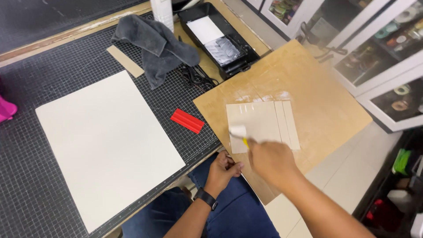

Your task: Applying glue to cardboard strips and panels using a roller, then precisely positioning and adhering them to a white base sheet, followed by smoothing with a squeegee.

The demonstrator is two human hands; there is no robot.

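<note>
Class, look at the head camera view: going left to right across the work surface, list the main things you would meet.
Pink object → large white sheet → grey cloth → red ridged tool → black paint tray → small roller → cardboard pieces → brown board.

Two bare forearms reach forward from the bottom of the view. The left hand (222, 169) is curled with fingers bent inward, a dark watch on its wrist. The right hand (271, 159), blurred, sits just beside it, slightly farther forward, fingers closed in a grip, knuckles up.
</note>
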